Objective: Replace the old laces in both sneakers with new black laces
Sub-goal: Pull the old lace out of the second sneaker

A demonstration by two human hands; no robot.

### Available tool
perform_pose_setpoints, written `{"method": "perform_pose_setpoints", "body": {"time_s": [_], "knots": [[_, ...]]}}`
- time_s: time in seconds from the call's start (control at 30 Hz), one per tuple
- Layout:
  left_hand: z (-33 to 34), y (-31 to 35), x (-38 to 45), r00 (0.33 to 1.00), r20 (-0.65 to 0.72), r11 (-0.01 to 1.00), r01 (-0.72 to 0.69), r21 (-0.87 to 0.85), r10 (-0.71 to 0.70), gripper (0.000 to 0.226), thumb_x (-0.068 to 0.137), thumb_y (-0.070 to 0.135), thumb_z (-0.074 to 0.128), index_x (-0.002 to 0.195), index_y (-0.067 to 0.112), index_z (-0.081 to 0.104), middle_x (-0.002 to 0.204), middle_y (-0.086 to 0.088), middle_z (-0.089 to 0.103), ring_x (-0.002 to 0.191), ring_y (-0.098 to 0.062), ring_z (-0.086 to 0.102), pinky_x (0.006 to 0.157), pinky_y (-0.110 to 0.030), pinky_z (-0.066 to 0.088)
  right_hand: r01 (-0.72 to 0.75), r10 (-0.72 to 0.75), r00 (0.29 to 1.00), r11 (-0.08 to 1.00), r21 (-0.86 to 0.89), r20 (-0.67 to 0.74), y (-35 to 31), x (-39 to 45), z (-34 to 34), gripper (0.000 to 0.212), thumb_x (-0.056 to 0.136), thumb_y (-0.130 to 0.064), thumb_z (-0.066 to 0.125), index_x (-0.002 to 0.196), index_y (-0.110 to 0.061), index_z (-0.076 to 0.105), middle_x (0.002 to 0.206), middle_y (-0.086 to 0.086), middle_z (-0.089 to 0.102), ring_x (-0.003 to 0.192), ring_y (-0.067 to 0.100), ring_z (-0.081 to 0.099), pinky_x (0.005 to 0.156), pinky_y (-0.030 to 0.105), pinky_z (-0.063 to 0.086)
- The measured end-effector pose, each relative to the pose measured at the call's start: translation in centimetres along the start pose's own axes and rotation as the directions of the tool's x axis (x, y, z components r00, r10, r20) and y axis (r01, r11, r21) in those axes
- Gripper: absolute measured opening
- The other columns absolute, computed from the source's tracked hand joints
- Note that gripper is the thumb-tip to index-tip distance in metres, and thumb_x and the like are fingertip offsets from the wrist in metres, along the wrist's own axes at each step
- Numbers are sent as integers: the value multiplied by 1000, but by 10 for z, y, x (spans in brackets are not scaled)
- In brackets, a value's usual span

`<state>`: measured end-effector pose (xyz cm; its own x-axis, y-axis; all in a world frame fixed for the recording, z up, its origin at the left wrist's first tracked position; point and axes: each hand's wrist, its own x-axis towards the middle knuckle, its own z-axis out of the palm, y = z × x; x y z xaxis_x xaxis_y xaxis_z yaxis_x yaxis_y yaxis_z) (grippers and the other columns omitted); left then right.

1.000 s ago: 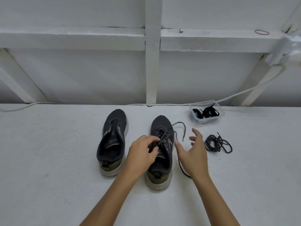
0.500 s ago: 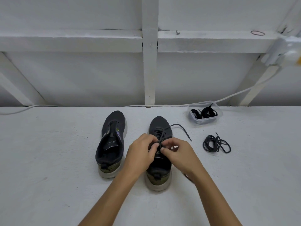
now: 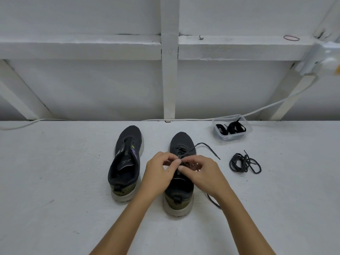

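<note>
Surface was a white painted bench point(image 3: 55, 208), rough finish, backed by a white wall with a vertical post point(image 3: 169, 80) and a horizontal rail crossing it. Diagonal braces in both far corners. A white cable point(image 3: 266, 110) ran along the back edge of the bench, up to a fitting at far right. A rubber band point(image 3: 291, 38) lay on the rail.

My left hand point(image 3: 158, 173) and right hand point(image 3: 200, 173) were together over the middle of the right sneaker point(image 3: 179, 184), fingers curled, thumbs and fingertips pinching the lace point(image 3: 207, 148) at the eyelets. Fingertips of the two hands nearly touched. Which eyelet exactly, can't tell, my fingers covered it.

One lace end looped out beyond my right hand and lay on the bench. Another stretch of lace showed under my right wrist, beside the sneaker's heel.

The left sneaker point(image 3: 126, 162) stood just left of my left hand, toe pointing away, no lace in it, tongue open.

Right of my right hand, well apart: a loose lace bundle point(image 3: 243, 163) on the bench. Beyond that, near the back edge, a clear plastic tub point(image 3: 216, 133) with more black laces point(image 3: 232, 128) inside.
</note>
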<state>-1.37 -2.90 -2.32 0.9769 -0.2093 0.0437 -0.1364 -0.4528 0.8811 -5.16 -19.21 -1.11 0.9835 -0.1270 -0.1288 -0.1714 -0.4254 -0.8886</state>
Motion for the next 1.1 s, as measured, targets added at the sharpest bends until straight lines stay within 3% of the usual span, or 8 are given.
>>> {"method": "perform_pose_setpoints", "body": {"time_s": [0.17, 0.37, 0.47, 0.53, 0.6, 0.7, 0.87, 1.1], "knots": [[-10, 0, 2, 986, 160, 993, 70, -96, -54, 9, 95, 24, 65, 91, 30, 69, 106, 12, 63, 96, 7, 61, 85, -11, 44, 58, -65, 997, 991, -120, -49, 2, 4, 4, 11, 89, -28, 73, 82, -34, 68, 86, -12, 70, 80, 4, 63, 78, 27, 54], [-14, 1, 9, 945, 312, 972, -158, 176, 97, 20, 89, 17, 66, 86, 36, 59, 109, 19, 52, 101, 0, 55, 72, -8, 40, -96, 100, 995, 966, 241, -5, 11, 4, -6, 9, 89, -32, 71, 84, -25, 66, 90, 0, 71, 85, 27, 70, 86, 53, 60], [-12, 6, 11, 950, 304, 977, -131, 168, 75, 20, 88, 13, 63, 81, 30, 53, 111, 14, 52, 98, -4, 56, 72, -11, 40, -178, 175, 984, 898, 403, 46, 13, 3, -9, 13, 97, -20, 67, 90, -9, 64, 101, 16, 71, 102, 39, 68, 89, 51, 60], [-11, 8, 12, 951, 302, 993, 90, -76, -63, 15, 89, 12, 59, 82, 24, 56, 117, 9, 57, 106, -6, 56, 84, -18, 43, -214, 197, 977, 868, 449, 86, 14, 1, -12, 15, 98, -19, 65, 88, -8, 64, 107, 23, 69, 109, 37, 67, 89, 42, 61], [-12, 10, 12, 907, 358, 854, 359, -376, -224, 13, 82, 22, 54, 90, 20, 65, 118, 4, 64, 111, -12, 58, 89, -29, 44, -233, 193, 972, 856, 462, 133, 14, 1, -15, 15, 98, -18, 65, 84, -11, 64, 108, 22, 70, 108, 33, 68, 89, 38, 61], [-19, 7, 10, 881, 372, 612, 470, -636, -291, 22, 82, 25, 48, 66, 18, 63, 111, -1, 69, 112, -19, 58, 90, -42, 42, -220, 193, 975, 904, 368, 107, 13, 3, -14, 14, 94, -6, 64, 82, -13, 64, 98, 9, 73, 99, 26, 71, 87, 42, 62], [-33, 13, 11, 950, 255, 955, 231, -185, -180, 9, 93, 34, 66, 99, 30, 71, 107, 15, 70, 104, 0, 62, 88, -21, 46, -184, 169, 983, 946, 269, 77, 8, 4, -9, 11, 91, -7, 64, 90, -14, 73, 89, 11, 74, 81, 18, 69, 86, 48, 61], [-25, 23, 7, 956, 293, 991, -61, 121, 23, 10, 81, 39, 80, 84, 31, 75, 93, 14, 68, 93, 0, 61, 82, -15, 46, -12, -1, 992, 995, 101, 128, 8, 1, -11, 11, 85, -23, 79, 93, -30, 75, 96, -10, 76, 94, 7, 72, 90, 32, 58]]}}
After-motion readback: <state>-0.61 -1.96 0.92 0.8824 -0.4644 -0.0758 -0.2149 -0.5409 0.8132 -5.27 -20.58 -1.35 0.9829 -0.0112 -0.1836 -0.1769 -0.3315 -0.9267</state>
